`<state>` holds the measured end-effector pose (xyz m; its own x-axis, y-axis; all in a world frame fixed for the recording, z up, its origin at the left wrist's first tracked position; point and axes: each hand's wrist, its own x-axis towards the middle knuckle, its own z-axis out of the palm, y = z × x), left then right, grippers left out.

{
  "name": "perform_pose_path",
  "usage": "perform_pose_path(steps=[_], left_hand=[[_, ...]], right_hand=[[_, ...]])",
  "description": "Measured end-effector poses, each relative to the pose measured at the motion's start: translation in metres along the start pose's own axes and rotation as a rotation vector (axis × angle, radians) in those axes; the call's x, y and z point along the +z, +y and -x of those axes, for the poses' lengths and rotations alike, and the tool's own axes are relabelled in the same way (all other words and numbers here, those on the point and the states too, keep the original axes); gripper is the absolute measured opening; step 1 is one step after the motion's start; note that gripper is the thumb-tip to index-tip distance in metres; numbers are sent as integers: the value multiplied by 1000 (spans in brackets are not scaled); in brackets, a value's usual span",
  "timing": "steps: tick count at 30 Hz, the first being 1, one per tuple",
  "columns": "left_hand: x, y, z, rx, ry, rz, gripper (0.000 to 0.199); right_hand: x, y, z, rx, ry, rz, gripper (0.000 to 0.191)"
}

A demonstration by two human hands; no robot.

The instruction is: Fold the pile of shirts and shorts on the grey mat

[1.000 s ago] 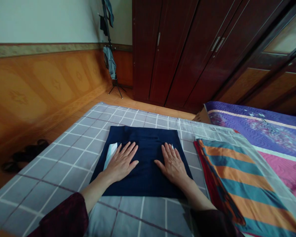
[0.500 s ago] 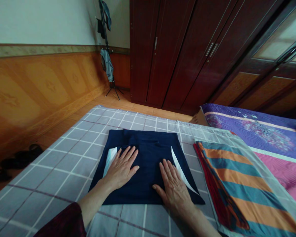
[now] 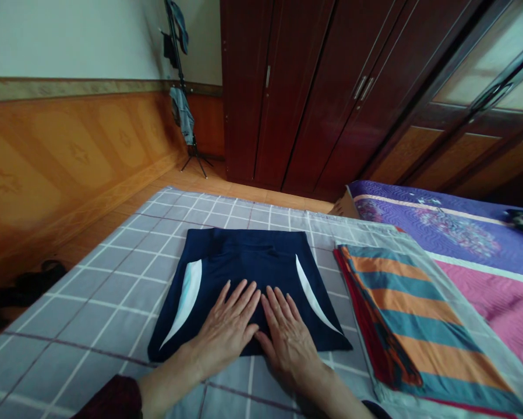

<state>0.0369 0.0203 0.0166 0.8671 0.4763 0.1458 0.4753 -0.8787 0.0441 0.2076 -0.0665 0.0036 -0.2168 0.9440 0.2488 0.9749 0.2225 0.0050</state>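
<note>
A folded navy garment (image 3: pixel 248 262) with a curved white panel on each side lies flat on the grey checked bedspread (image 3: pixel 113 273). My left hand (image 3: pixel 229 323) rests palm down on its near middle part, fingers stretched out. Beside it, my right hand (image 3: pixel 287 334) also lies flat on the dark cloth with its fingers extended. The two thumbs almost meet near the garment's front edge. Neither hand grips anything. What the cloth hides in its folds cannot be seen.
To the right lie folded orange-and-teal striped cloths (image 3: pixel 423 308) with a red one underneath. Beyond them is a purple and pink quilt (image 3: pixel 419 215). A dark red wardrobe (image 3: pixel 305 99) and a coat stand (image 3: pixel 180 87) stand at the back. Dark shoes (image 3: pixel 29 285) sit on the floor at left.
Both hands have slid inward and nearer to me, from the garment's sides to its middle. More of the left white panel now shows. The view has shifted slightly.
</note>
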Motion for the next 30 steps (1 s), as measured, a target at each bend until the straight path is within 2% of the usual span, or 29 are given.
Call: perform_pose_path(steps=[3, 7, 11, 14, 18, 21, 24, 27, 30], left_hand=[[1, -12, 23, -16, 3, -63, 67], [0, -26, 61, -51, 39, -161, 66], [5, -33, 82, -124, 79, -221, 66], [9, -39, 82, -153, 95, -235, 70], [8, -44, 79, -138, 67, -210, 70], [6, -46, 84, -128, 60, -208, 69], [1, -50, 84, -122, 34, -197, 69], [-11, -55, 67, -120, 39, -148, 71], [-23, -62, 29, -85, 35, -89, 70]], right_hand=[[3, 21, 18, 59, 24, 17, 65], [5, 50, 49, 169, 89, 65, 65], [2, 54, 58, 217, 110, 111, 66], [-2, 40, 47, 196, 125, 127, 64], [-1, 27, 34, 90, 91, 103, 64], [3, 35, 39, 129, 101, 115, 65], [9, 53, 52, 219, 143, 109, 64], [14, 70, 61, 291, 197, 73, 64], [16, 76, 57, 334, 224, 59, 64]])
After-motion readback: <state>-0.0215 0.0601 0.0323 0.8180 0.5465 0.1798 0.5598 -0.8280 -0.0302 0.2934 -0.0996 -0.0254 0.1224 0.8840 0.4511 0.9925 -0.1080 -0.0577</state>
